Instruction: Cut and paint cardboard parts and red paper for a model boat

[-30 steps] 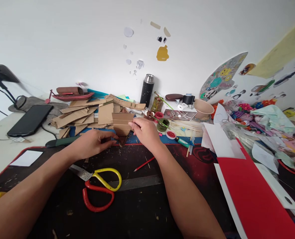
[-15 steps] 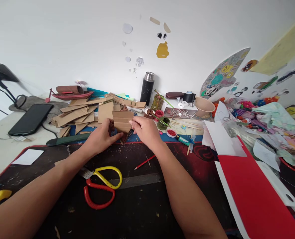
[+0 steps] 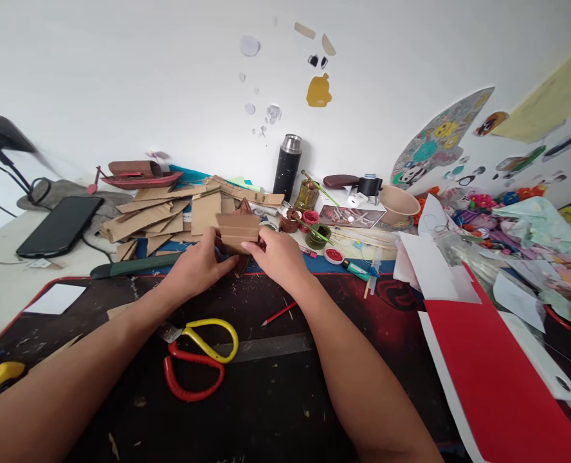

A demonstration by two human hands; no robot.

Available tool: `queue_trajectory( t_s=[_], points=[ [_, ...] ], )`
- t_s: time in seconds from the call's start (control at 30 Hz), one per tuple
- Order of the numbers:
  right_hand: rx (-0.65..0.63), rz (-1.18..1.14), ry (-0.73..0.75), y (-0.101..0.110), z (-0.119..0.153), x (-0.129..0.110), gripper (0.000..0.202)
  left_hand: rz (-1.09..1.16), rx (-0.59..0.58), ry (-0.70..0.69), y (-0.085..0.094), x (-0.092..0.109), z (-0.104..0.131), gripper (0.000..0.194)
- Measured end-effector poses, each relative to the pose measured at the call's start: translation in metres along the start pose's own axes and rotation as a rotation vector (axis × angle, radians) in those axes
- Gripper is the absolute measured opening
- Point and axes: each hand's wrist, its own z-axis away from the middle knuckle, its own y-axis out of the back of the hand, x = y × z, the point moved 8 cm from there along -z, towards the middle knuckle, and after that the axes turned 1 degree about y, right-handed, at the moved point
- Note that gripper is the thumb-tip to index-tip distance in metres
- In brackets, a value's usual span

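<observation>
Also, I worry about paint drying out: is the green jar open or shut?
Open: the green jar has no lid over its mouth.

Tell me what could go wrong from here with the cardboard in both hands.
The cardboard could crease if the left hand and right hand pinch hard. The right might knock the green paint pot close beside it. The left forearm crosses above the scissors and could nudge them.
</observation>
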Motion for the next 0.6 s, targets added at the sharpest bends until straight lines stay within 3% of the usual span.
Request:
queue_trajectory(
  t_s=[0.17,0.6],
  points=[
    [-0.032,0.132,-0.011,-0.0006,-0.0002,-0.0014,0.030,-0.157,-0.034,0.032,-0.0014,0.0049,0.0008,0.050],
    [-0.058,0.254,0.007,-0.0022,0.0006,-0.0045,0.035,-0.132,-0.017,0.015,-0.0072,-0.0017,-0.0021,0.047]
  ],
)
